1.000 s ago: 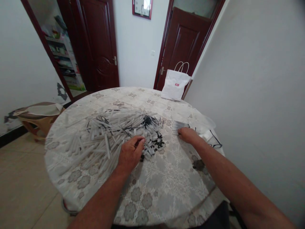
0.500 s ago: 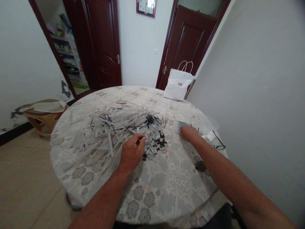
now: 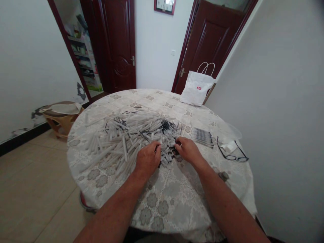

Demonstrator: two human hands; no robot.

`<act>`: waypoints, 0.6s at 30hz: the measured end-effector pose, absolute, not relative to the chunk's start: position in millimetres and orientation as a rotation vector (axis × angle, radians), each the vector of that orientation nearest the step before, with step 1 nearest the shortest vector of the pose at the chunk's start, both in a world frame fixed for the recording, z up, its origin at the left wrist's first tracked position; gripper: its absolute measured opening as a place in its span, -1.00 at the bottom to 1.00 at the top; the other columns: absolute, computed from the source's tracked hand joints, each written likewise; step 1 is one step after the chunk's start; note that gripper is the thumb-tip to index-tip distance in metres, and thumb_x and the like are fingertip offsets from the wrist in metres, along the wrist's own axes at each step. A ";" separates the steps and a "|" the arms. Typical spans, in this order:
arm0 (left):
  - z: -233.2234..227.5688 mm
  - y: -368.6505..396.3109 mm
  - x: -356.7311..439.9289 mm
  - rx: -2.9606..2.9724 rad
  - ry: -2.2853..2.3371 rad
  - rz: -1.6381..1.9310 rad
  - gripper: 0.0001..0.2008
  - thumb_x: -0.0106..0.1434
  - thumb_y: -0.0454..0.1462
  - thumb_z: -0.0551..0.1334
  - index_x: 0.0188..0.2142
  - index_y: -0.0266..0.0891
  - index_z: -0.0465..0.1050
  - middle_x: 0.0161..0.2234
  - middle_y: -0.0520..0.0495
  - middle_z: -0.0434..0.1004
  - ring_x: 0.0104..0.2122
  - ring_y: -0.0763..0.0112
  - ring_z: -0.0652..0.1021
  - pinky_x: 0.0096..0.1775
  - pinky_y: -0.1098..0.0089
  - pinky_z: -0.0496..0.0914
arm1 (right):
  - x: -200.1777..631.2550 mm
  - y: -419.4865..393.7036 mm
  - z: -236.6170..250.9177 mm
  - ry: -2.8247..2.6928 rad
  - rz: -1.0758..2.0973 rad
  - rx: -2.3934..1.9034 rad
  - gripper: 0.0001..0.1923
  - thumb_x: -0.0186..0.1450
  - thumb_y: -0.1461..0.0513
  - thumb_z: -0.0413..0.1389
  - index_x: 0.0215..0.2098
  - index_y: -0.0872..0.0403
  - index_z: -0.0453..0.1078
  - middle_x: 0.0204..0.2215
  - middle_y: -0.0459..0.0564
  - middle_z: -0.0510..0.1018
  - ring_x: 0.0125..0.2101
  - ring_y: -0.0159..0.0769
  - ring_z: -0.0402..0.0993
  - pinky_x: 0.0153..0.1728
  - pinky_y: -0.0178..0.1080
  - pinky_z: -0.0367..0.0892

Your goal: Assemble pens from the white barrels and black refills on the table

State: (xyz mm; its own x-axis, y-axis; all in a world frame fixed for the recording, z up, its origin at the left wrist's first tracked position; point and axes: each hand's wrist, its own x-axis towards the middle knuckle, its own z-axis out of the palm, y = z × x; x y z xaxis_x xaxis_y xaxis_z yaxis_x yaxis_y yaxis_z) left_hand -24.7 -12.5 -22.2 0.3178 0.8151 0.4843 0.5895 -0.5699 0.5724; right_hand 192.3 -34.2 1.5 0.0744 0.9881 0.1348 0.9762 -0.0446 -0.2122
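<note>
My left hand (image 3: 149, 158) is closed, thumb against the fingers, at the front edge of a pile of small white and black cap-like pieces (image 3: 165, 157); anything in the pinch is hidden. Facing it, my right hand (image 3: 188, 150) has its fingers curled down at the right side of those pieces, and what they grip is too small to make out. Behind and left of my hands spreads a large heap of translucent white tubes (image 3: 116, 145). Thin black rods (image 3: 165, 125) are bunched near the heap's right end. To the right of my right hand lies a neat row of slim black-ended pens (image 3: 203, 136).
A floral cloth covers the round table (image 3: 154, 206). Dark-framed glasses (image 3: 231, 157) and a crumpled white wrapper (image 3: 229, 146) lie at the right, with a small dark object (image 3: 223, 176) nearer me. A white paper bag (image 3: 196, 88) stands at the back; a stool (image 3: 62, 118) is at left.
My right hand has moved left from the row of pens to the small cap-like pieces. My left hand stays near the pile. The view has shifted slightly left.
</note>
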 end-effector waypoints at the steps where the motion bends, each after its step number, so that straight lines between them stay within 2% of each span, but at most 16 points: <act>1: -22.2 -12.3 -24.8 2.292 1.269 1.120 -0.82 0.41 -0.26 0.12 -0.16 -0.20 0.51 -0.29 -0.09 0.65 -0.30 0.27 0.62 -0.19 0.34 0.37 | 187.2 -35.2 -0.3 -1.982 0.077 -2.079 -0.80 0.40 0.15 0.08 -0.14 0.04 0.50 -0.20 0.04 0.64 -0.16 -0.24 0.54 -0.14 -0.31 0.27; 6: -21.5 -11.3 -25.4 2.259 1.299 1.187 -0.81 0.42 -0.25 0.12 -0.17 -0.21 0.50 -0.31 -0.08 0.64 -0.32 0.29 0.61 -0.21 0.35 0.36 | 175.9 -44.1 -10.0 -2.020 0.089 -1.969 -0.86 0.38 0.17 0.11 -0.20 0.03 0.49 -0.25 0.01 0.62 -0.21 -0.25 0.52 -0.16 -0.31 0.26; 12: -22.6 -13.9 -23.1 2.330 1.282 1.120 -0.81 0.43 -0.25 0.10 -0.17 -0.21 0.49 -0.32 -0.08 0.62 -0.31 0.28 0.61 -0.21 0.35 0.35 | 185.7 -42.0 -31.2 -1.842 -0.107 -1.935 -0.78 0.41 0.19 0.07 -0.05 0.08 0.45 -0.16 0.07 0.57 -0.15 -0.22 0.49 -0.13 -0.28 0.29; 18: -20.7 -15.5 -22.4 2.372 1.327 1.051 -0.82 0.42 -0.25 0.12 -0.17 -0.20 0.49 -0.31 -0.09 0.63 -0.30 0.26 0.62 -0.22 0.33 0.36 | 197.0 -32.8 -41.4 -1.742 -0.241 -1.991 -0.74 0.42 0.16 0.08 0.02 0.08 0.43 -0.13 0.09 0.53 -0.12 -0.19 0.47 -0.14 -0.26 0.31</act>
